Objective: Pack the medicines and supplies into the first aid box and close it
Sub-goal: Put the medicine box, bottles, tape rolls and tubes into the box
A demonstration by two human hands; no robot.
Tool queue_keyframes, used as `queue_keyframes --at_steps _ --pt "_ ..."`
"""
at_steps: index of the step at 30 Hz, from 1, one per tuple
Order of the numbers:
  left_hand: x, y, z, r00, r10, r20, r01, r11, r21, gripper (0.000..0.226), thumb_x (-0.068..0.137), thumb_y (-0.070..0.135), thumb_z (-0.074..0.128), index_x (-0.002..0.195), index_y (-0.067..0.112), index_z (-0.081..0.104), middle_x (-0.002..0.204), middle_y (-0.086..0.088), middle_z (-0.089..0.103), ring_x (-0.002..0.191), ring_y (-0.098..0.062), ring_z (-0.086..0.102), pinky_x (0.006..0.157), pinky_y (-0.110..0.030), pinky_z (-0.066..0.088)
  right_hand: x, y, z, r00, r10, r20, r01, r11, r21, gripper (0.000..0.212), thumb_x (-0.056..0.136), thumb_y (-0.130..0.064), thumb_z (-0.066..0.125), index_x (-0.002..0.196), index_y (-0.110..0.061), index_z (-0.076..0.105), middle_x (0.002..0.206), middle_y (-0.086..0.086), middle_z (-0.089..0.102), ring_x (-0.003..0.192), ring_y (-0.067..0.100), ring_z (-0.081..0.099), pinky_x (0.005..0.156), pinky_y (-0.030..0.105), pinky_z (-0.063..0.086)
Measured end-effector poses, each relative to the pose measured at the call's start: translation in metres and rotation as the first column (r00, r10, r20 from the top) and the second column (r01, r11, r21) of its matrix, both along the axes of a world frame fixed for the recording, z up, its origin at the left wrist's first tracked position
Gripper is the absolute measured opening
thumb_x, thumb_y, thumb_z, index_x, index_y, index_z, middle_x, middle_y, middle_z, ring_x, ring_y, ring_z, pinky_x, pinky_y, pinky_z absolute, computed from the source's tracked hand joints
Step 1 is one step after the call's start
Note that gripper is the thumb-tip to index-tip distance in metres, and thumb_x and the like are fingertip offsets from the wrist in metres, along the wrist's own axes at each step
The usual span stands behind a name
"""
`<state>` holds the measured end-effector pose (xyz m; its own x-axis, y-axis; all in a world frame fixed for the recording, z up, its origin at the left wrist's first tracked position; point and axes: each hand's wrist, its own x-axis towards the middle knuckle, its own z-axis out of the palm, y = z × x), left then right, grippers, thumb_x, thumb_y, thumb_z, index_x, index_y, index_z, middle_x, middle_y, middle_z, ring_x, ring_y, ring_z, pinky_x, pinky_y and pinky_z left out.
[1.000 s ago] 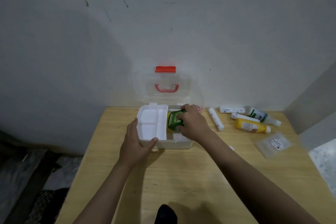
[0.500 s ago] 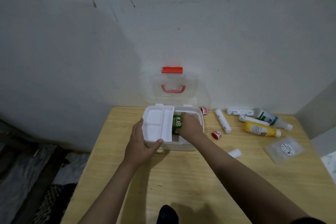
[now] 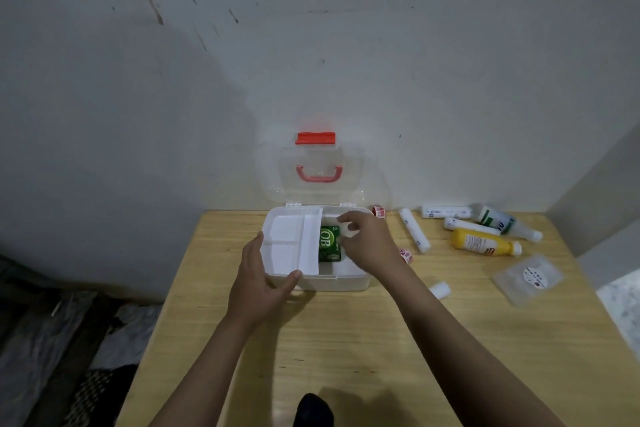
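Observation:
The white first aid box (image 3: 332, 282) stands open on the wooden table, its clear lid (image 3: 317, 170) with red handle leaning on the wall. A white divided tray (image 3: 289, 243) covers the box's left half. A green packet (image 3: 329, 242) lies flat in the right half. My left hand (image 3: 258, 282) grips the box's front left corner, thumb on the tray. My right hand (image 3: 369, 241) hovers over the right half, fingers apart, holding nothing. To the right lie a yellow bottle (image 3: 483, 242), a white-green bottle (image 3: 502, 221), white tubes (image 3: 414, 230) and tape rolls (image 3: 406, 255).
A clear zip bag (image 3: 528, 277) lies at the far right, a small white roll (image 3: 440, 289) near my right forearm, another red tape roll (image 3: 378, 210) by the box's back corner. The wall is right behind the table. The table's left edge drops to a cluttered floor.
My right hand set the green packet down flat in the box's right half, let go of it and lifted away. My left hand stayed on the box.

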<state>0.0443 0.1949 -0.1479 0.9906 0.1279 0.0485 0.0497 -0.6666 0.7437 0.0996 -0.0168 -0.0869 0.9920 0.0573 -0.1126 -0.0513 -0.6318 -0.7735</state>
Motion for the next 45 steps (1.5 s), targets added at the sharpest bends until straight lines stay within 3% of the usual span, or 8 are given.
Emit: queue_keyframes --at_steps 5,10,15,20,31,38,42,45 --pt "0.000 0.001 -0.003 1.000 0.011 0.025 -0.011 1.000 -0.003 0.100 0.067 0.059 0.071 0.145 0.024 0.019 0.149 0.002 0.028 0.133 -0.020 0.035 0.097 -0.043 0.046 -0.045 -0.064 -0.017 0.860 -0.426 0.282 0.390 0.904 0.175 0.024 0.085 -0.017 0.063 0.109 -0.013 0.066 0.104 0.002 0.068 0.079 0.014 0.065 0.068 0.031 0.056" --pt "0.002 -0.001 -0.007 0.999 0.018 0.046 -0.018 1.000 -0.004 0.095 0.072 0.043 0.077 0.145 0.023 0.020 0.148 0.001 0.030 0.131 -0.020 0.035 0.092 -0.034 0.043 -0.062 -0.137 -0.062 0.611 -0.733 0.300 0.792 0.571 -0.218 0.047 0.080 -0.027 0.063 0.124 -0.014 0.054 0.133 0.026 0.044 0.112 0.047 0.046 0.095 0.055 0.036" --pt "0.001 -0.004 -0.005 0.999 0.020 0.051 -0.019 1.000 -0.004 0.092 0.073 0.039 0.077 0.144 0.023 0.021 0.145 0.000 0.031 0.123 -0.010 0.032 0.086 -0.029 0.041 -0.062 -0.166 -0.094 0.545 -0.834 0.084 0.784 0.472 -0.404 0.055 0.078 -0.046 0.065 0.125 -0.020 0.053 0.147 0.022 0.024 0.121 0.049 0.036 0.107 0.064 0.017" --pt "0.001 -0.003 -0.005 0.999 0.012 0.042 -0.013 1.000 0.008 0.092 0.074 0.039 0.077 0.145 0.022 0.020 0.146 -0.001 0.030 0.125 -0.013 0.033 0.085 -0.029 0.041 -0.069 -0.173 -0.112 0.420 -0.891 0.170 0.901 0.389 -0.191 0.035 0.079 -0.031 0.069 0.105 -0.011 0.057 0.143 0.025 0.031 0.119 0.048 0.040 0.103 0.052 0.030" --pt "0.001 0.000 -0.008 0.999 0.002 0.033 -0.001 1.000 -0.007 0.099 0.067 0.051 0.070 0.146 0.022 0.018 0.147 0.000 0.028 0.127 -0.014 0.033 0.089 -0.033 0.041 -0.090 -0.181 -0.119 0.268 -0.909 0.318 0.939 0.320 0.124 0.033 0.082 -0.022 0.063 0.111 -0.007 0.058 0.125 0.028 0.048 0.116 0.047 0.044 0.096 0.050 0.039" --pt "0.002 0.001 -0.010 1.000 -0.007 0.026 0.007 1.000 -0.001 0.100 0.065 0.055 0.068 0.146 0.023 0.019 0.146 0.000 0.029 0.130 -0.022 0.036 0.090 -0.036 0.044 -0.069 -0.136 -0.050 0.479 -0.549 0.685 0.584 0.782 0.218 0.024 0.082 -0.015 0.070 0.101 -0.002 0.063 0.107 0.020 0.064 0.107 0.032 0.058 0.094 0.027 0.043" --pt "0.002 0.000 -0.008 1.000 -0.015 0.026 0.015 1.000 -0.008 0.101 0.065 0.057 0.068 0.146 0.023 0.018 0.147 0.000 0.028 0.130 -0.021 0.035 0.089 -0.034 0.043 -0.052 -0.103 -0.012 0.818 -0.274 0.506 0.199 0.960 0.199 0.024 0.075 -0.022 0.077 0.097 -0.017 0.069 0.118 0.004 0.063 0.114 0.015 0.054 0.091 0.030 0.045" --pt "0.001 -0.001 -0.006 0.999 -0.015 0.036 0.015 1.000 -0.008 0.100 0.070 0.052 0.074 0.147 0.022 0.018 0.148 -0.001 0.027 0.129 -0.017 0.033 0.088 -0.031 0.041 -0.038 -0.082 0.010 0.933 0.015 0.360 -0.034 0.998 0.045 0.025 0.072 -0.019 0.079 0.095 -0.023 0.071 0.122 0.001 0.060 0.116 0.013 0.053 0.090 0.025 0.045"
